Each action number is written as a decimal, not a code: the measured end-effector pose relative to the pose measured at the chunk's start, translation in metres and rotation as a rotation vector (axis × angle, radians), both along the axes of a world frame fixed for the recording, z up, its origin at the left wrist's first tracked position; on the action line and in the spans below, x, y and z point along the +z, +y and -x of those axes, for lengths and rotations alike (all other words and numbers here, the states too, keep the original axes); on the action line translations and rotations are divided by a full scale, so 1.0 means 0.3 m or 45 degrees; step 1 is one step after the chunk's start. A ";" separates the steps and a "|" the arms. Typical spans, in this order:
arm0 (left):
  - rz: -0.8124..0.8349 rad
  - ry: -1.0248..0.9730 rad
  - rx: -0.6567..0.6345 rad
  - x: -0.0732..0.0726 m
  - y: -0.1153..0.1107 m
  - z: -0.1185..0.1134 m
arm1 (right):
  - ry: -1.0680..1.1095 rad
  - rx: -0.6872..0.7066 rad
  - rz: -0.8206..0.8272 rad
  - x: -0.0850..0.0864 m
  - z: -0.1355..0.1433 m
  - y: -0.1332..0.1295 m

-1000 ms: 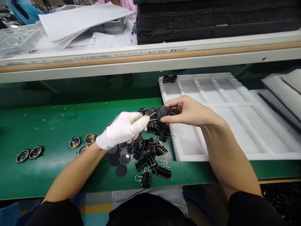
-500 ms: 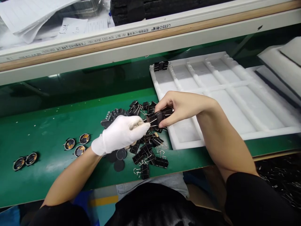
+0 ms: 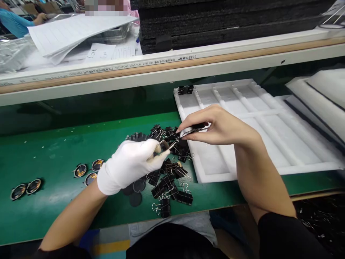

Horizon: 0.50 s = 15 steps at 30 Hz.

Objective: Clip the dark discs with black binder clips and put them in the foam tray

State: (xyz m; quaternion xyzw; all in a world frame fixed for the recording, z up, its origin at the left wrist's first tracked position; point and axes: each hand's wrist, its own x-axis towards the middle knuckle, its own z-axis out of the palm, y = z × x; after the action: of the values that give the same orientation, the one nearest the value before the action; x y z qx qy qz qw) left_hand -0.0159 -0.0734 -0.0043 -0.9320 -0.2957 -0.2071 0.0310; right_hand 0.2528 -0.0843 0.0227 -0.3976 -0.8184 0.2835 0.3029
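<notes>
My left hand (image 3: 132,160), in a white glove, pinches the wire handles of a black binder clip (image 3: 174,136). Bare, my right hand (image 3: 212,126) grips a thin round part (image 3: 188,131) with black clips on it, seen edge-on. Below and around the hands lies a pile of black binder clips (image 3: 167,178) with silver handles. Dark round discs (image 3: 135,199) lie beside the pile, partly under my gloved hand. At the far corner of the white tray (image 3: 215,177) sits a clipped black piece (image 3: 185,90).
Several round parts with orange marks (image 3: 33,186) lie on the green table (image 3: 59,208) at the left. White padded sheets (image 3: 323,86) are stacked at the right. Papers (image 3: 75,30) lie on the shelf beyond a white rail (image 3: 161,72). A person in blue (image 3: 13,21) is at the far left.
The view has tilted up slightly. The held part has turned from face-on to edge-on, and my left hand has shifted and now squeezes the clip handles.
</notes>
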 end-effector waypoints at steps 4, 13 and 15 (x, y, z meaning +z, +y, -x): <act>-0.015 0.044 -0.077 -0.023 0.000 -0.002 | -0.008 0.064 0.069 0.011 -0.010 -0.001; 0.196 0.117 -0.075 -0.047 -0.014 -0.024 | -0.189 0.206 0.068 -0.025 0.003 0.006; 0.215 0.106 -0.067 -0.054 -0.012 -0.026 | -0.222 0.196 0.089 -0.026 0.006 0.006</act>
State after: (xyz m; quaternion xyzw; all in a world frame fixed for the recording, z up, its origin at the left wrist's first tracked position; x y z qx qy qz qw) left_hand -0.0080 -0.0770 -0.0204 -0.9466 -0.2861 -0.1431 -0.0409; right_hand 0.2509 -0.0826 0.0148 -0.3671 -0.8594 0.2986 0.1938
